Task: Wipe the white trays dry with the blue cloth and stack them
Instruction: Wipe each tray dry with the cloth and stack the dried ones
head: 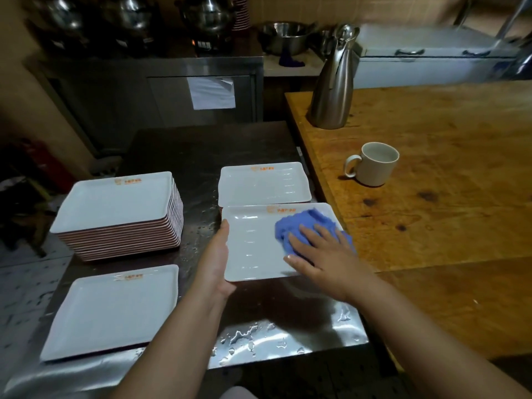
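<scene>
A white rectangular tray (253, 246) with an orange logo is held above the wet steel table (288, 338). My left hand (217, 254) grips its left edge, thumb over the rim. My right hand (319, 254) lies flat with straight fingers on the blue cloth (299, 223), pressing it onto the tray's right half. Behind it lies another white tray (263, 184). A tall stack of white trays (115, 205) stands at the left. One more tray (112, 309) lies at the near left.
A wooden table (446, 182) adjoins on the right, bearing a beige mug (374, 164) and a steel jug (334, 82). Water drops cover the steel table's front edge. Steel pots and a bowl (283, 36) stand on counters at the back.
</scene>
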